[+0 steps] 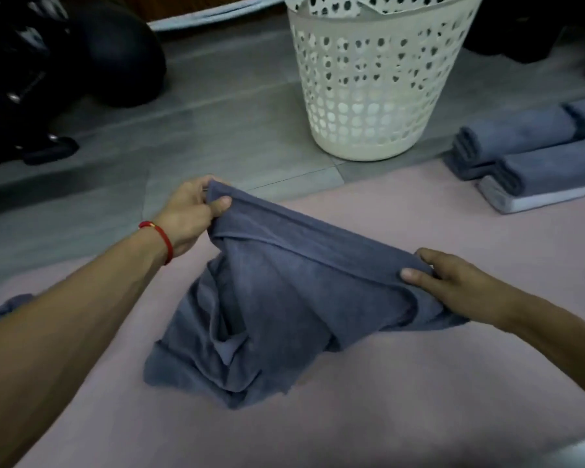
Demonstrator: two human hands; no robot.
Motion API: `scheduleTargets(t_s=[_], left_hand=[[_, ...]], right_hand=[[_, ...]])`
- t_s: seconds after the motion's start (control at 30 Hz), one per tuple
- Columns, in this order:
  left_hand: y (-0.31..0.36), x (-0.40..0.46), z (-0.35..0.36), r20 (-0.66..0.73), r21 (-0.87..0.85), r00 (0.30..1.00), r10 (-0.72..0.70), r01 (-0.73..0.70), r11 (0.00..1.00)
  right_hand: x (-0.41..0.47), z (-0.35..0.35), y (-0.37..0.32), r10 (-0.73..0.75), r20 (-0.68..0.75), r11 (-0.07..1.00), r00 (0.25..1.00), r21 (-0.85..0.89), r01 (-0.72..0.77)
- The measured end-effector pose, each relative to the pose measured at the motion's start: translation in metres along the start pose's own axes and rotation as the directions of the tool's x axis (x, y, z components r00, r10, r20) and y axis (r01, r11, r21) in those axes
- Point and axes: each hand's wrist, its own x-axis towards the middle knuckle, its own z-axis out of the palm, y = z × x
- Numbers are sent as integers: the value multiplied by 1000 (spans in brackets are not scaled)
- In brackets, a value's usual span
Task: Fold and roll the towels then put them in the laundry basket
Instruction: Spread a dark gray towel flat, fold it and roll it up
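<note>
While my left hand [190, 211] and right hand [453, 282] each pinch an end of the towel [284, 298] at mid-frame, its taut edge slants upper-left to lower-right (the rest sags, crumpled, toward me), basket [368, 96] beyond.

Bare pink mat [402, 383] lies open at six o'clock. At twelve the laundry basket [372, 96] blocks passage; rolled towels [534, 153] crowd two o'clock; dark objects [48, 69] fill ten.
</note>
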Motion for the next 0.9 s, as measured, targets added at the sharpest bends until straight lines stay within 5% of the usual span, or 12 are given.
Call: scheduleTargets(t_s=[0.2, 0.33, 0.43, 0.5, 0.57, 0.63, 0.7, 0.8, 0.9], left_hand=[[55, 78, 68, 44, 225, 991, 123, -129, 966], [80, 123, 146, 172, 377, 971, 164, -219, 900], [92, 140, 218, 228, 456, 954, 194, -281, 845], [94, 147, 266, 240, 491, 948, 209, -304, 816], [93, 152, 314, 253, 506, 944, 211, -315, 803], [91, 158, 360, 285, 535, 931, 230, -353, 767], [95, 162, 400, 295, 586, 925, 238, -372, 720], [95, 164, 447, 242, 589, 951, 193, -302, 749], [80, 160, 476, 325, 519, 941, 96, -263, 813]], right_hand=[[-85, -33, 31, 164, 175, 854, 971, 468, -228], [-119, -35, 75, 301, -25, 578, 953, 800, -162], [-128, -44, 104, 469, -221, 397, 855, 918, 19], [-133, -57, 123, 603, -327, 474, 728, 881, 3], [-137, -68, 151, 661, -442, 683, 606, 689, -243], [-138, -76, 177, 625, -555, 770, 549, 327, -547], [-139, -82, 197, 593, -630, 721, 501, 139, -679], [-137, -91, 217, 636, -683, 630, 359, 191, -753], [-132, -90, 229, 680, -660, 529, 321, 138, -837]])
